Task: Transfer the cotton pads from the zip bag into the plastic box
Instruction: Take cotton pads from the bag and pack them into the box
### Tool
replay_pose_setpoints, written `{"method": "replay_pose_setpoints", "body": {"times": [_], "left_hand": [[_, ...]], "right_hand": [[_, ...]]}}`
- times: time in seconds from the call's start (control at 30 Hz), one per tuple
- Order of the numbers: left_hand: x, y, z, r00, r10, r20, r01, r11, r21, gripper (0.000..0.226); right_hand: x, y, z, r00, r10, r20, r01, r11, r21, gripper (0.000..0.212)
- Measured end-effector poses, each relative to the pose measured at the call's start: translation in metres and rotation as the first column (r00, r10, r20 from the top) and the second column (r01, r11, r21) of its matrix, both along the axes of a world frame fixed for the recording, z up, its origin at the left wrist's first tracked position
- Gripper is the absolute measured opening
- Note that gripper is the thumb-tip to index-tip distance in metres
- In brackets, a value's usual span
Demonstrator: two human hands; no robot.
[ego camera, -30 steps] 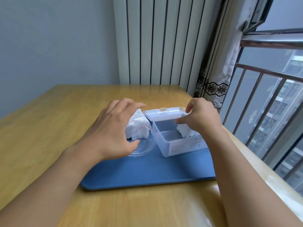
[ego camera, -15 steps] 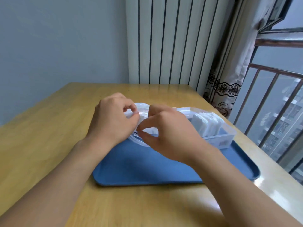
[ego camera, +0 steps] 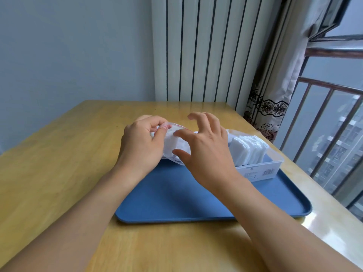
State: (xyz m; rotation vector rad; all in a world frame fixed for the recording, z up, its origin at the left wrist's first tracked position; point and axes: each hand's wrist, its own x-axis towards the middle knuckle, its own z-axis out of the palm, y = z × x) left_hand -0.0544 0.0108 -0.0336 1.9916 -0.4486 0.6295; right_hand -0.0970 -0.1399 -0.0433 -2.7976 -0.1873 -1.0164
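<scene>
The wooden table point(ego camera: 59, 173) carries a blue tray point(ego camera: 186, 203), and on the tray's far right side sits the clear plastic box point(ego camera: 261, 169), already holding a row of white cotton pads point(ego camera: 249, 148) standing on edge against its right end. Just left of the box, raised off the tray, is the zip bag point(ego camera: 176, 142), still bulging with more pads. The left hand point(ego camera: 143, 146) pinches the bag's red-lined mouth between thumb and curled fingers, keeping it up. The right hand point(ego camera: 204, 146) hovers at the opening with fingers spread wide and holds nothing. The step in hand looks like reaching in for the next bunch. To do it well, the left hand should hold the mouth open and steady while the right slides in flat, closes on 1 neat stack rather than loose pads, and carries it upright to the box's free left part.
</scene>
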Motion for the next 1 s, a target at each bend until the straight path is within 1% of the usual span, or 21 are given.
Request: {"method": "replay_pose_setpoints", "body": {"times": [0.07,0.17,0.23,0.33,0.47,0.57,0.63,0.73,0.83,0.87,0.93,1.0], "left_hand": [[-0.0004,-0.0012,0.0003,1.0,0.002,0.024,-0.002,1.0,-0.02,0.018],[-0.0015,-0.0023,0.0004,0.998,-0.014,0.058,0.015,1.0,-0.011,0.02],[-0.0031,-0.0029,0.0003,0.996,-0.027,0.079,0.026,1.0,0.013,0.021],[-0.0056,-0.0049,0.0003,0.994,-0.031,0.106,0.026,0.999,0.048,0.021],[-0.0063,-0.0058,0.0012,0.99,-0.024,0.137,0.016,0.998,0.059,0.022],[-0.0066,-0.0063,0.0004,0.994,-0.026,0.103,0.021,0.999,0.048,0.021],[-0.0059,-0.0064,-0.0003,0.996,-0.014,0.085,0.01,0.999,0.048,0.019],[-0.0057,-0.0061,0.0003,0.998,-0.01,0.066,0.007,0.999,0.046,0.019],[-0.0076,-0.0071,0.0011,0.997,-0.022,0.077,0.018,0.999,0.049,0.018],[-0.0075,-0.0072,0.0008,0.997,-0.028,0.072,0.025,0.999,0.043,0.018],[-0.0064,-0.0068,0.0001,0.998,-0.028,0.064,0.026,0.999,0.033,0.017],[-0.0058,-0.0064,-0.0006,0.998,-0.016,0.058,0.014,0.999,0.031,0.017]], "right_hand": [[0.0004,0.0003,-0.0014,0.999,0.028,0.019,-0.028,0.999,0.032,0.034],[0.0014,0.004,-0.0039,1.0,0.019,0.0,-0.019,1.0,0.003,0.051],[0.003,0.0051,-0.005,1.0,0.008,-0.021,-0.009,1.0,-0.02,0.056],[0.0052,0.0031,-0.0045,1.0,0.018,-0.012,-0.018,1.0,0.017,0.049],[0.0076,0.0031,-0.0028,0.998,0.019,-0.062,-0.017,1.0,0.026,0.044],[0.0079,0.0032,-0.0015,0.996,0.053,-0.07,-0.047,0.996,0.082,0.032],[0.007,0.0031,-0.0011,0.993,0.084,-0.077,-0.076,0.991,0.107,0.028],[0.005,0.0038,0.0004,0.991,0.112,-0.079,-0.101,0.986,0.134,0.031],[0.0039,0.0054,0.0012,0.989,0.111,-0.101,-0.1,0.99,0.102,0.048],[0.004,0.0061,0.0011,0.988,0.103,-0.119,-0.094,0.992,0.08,0.049],[0.0043,0.007,-0.0002,0.985,0.101,-0.142,-0.091,0.993,0.071,0.041],[0.0049,0.0069,-0.0019,0.984,0.114,-0.135,-0.102,0.99,0.096,0.032]]}}
